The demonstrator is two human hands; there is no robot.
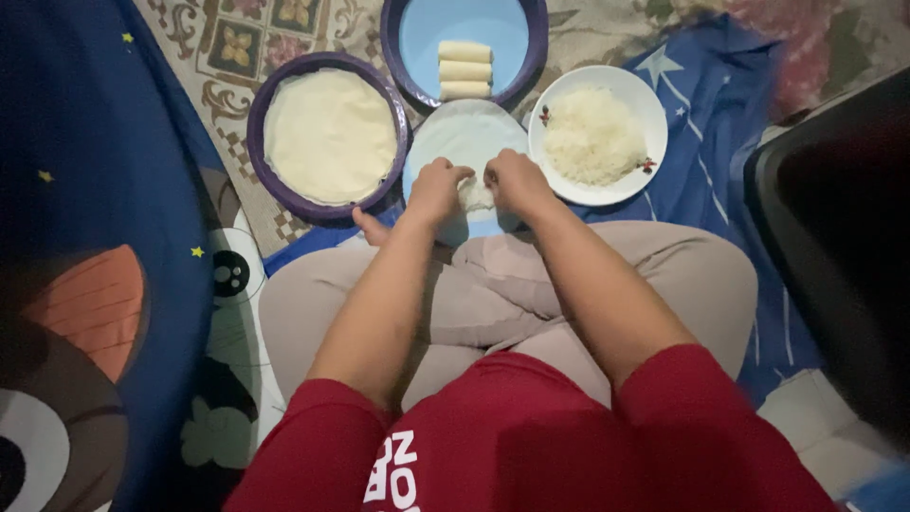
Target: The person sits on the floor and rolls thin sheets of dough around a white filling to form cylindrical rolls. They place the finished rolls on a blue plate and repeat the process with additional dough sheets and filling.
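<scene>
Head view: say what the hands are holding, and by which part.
Both the left hand and right hand pinch a pale wrapper with white filling at its two ends, over a light blue plate.

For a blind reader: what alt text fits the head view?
Two bare hands, left hand and right hand, pinch a white wrapper over a pale blue round plate; three pale rolls lie beyond.
</scene>
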